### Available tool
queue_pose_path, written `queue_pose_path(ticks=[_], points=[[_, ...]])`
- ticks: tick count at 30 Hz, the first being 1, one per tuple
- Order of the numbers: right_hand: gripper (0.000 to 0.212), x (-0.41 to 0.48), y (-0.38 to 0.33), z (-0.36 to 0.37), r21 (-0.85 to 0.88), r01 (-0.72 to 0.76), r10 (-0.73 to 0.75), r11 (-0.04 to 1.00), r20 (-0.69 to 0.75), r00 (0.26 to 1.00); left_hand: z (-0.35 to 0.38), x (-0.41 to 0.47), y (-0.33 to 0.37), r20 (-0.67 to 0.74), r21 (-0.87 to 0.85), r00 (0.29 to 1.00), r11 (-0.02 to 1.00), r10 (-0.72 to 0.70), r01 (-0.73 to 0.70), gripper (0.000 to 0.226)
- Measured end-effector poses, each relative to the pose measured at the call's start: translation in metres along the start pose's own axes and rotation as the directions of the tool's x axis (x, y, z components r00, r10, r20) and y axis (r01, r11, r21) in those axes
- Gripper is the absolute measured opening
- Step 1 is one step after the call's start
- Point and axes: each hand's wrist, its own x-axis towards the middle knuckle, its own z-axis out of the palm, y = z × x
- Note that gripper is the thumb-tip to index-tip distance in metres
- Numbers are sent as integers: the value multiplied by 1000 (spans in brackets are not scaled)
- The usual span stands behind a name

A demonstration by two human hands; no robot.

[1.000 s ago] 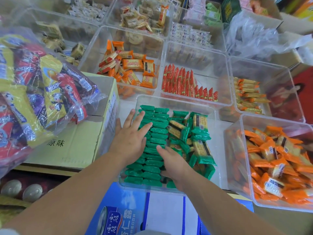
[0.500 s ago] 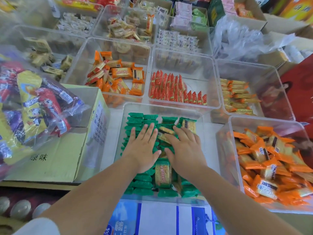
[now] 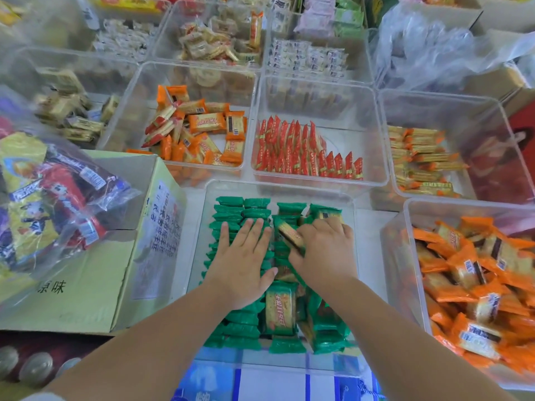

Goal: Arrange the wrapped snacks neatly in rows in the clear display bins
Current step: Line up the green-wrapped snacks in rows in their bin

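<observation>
Two grips are down inside the nearest clear bin point(image 3: 278, 187). The left grip point(image 3: 243, 264) lies flat, fingers straight and together, pressing on the left rows of green snacks point(image 3: 231, 211), which stand on edge in tidy columns. The right grip point(image 3: 325, 253) sits just beside it, fingers bent down into the looser packets on the bin's right side. Its fingertips are hidden, so I cannot tell whether it grasps any. One tilted packet point(image 3: 289, 234) leans between the two grips, touching the right one. Nearer the person, a face-up packet point(image 3: 280, 309) lies on jumbled green ones. To the right, a second bin point(image 3: 411, 202) holds a heap of orange snacks point(image 3: 477, 273). Behind, red snacks point(image 3: 289, 149) stand in rows. On the left, a cardboard box point(image 3: 86, 285) carries a clear bag of mixed packets point(image 3: 52, 198).
</observation>
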Motion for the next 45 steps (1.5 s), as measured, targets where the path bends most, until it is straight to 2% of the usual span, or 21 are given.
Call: queue_pose_path(ticks=[4, 8, 11, 16, 19, 22, 25, 26, 29, 32, 36, 39, 43, 45], points=[[20, -11, 8, 1, 142, 6, 16, 990, -155, 988, -7, 8, 2, -95, -23, 995, 1000, -21, 19, 90], [22, -22, 11, 10, 180, 49, -16, 982, -180, 984, -11, 22, 0, -12, -28, 1000, 1000, -4, 4, 78], [24, -26, 13, 12, 182, 96, -59, 979, -196, 979, -9, 23, -7, 21, -11, 999, 1000, -26, 26, 77], [27, -39, 21, 1, 292, 134, -59, 947, -250, 966, -11, 23, -6, 42, 3, 998, 999, -35, 35, 75], [29, -55, 33, -7, 371, 119, -31, 921, -235, 971, -21, 22, 1, 77, 1, 996, 999, -47, 47, 74], [31, -77, 43, -10, 527, 46, 47, 849, -162, 986, -28, 8, 16, -51, -91, 998, 995, -39, 34, 68], [32, -98, 52, -7, 658, -83, 180, 748, -81, 980, -28, -15, 34, -283, -188, 952, 967, 113, -171, 47], [31, -104, 54, -5, 687, -104, 204, 719, -65, 977, -27, -21, 39, -280, -190, 947, 957, 160, -218, 45], [28, -117, 58, -1, 756, -133, 220, 641, -14, 975, -27, -32, 51, -12, -114, 987, 980, 161, -161, 69], [27, -126, 60, 5, 792, -178, 254, 583, 30, 967, -26, -33, 59, 182, -55, 978, 994, 105, -97, 87], [27, -132, 58, 13, 781, -154, 275, 606, -24, 961, -29, -34, 67, 198, -107, 979, 994, 38, -17, 92], [26, -132, 52, 16, 758, -150, 278, 634, -42, 960, -34, -34, 71, 164, -95, 986, 995, 39, -24, 95], [29, -132, 52, 18, 721, -131, 270, 680, -81, 960, -38, -37, 75, 172, -127, 984, 992, 47, -25, 87], [30, -134, 51, 19, 702, -120, 265, 702, -101, 959, -43, -43, 77, 154, -174, 984, 983, 86, -59, 73]])
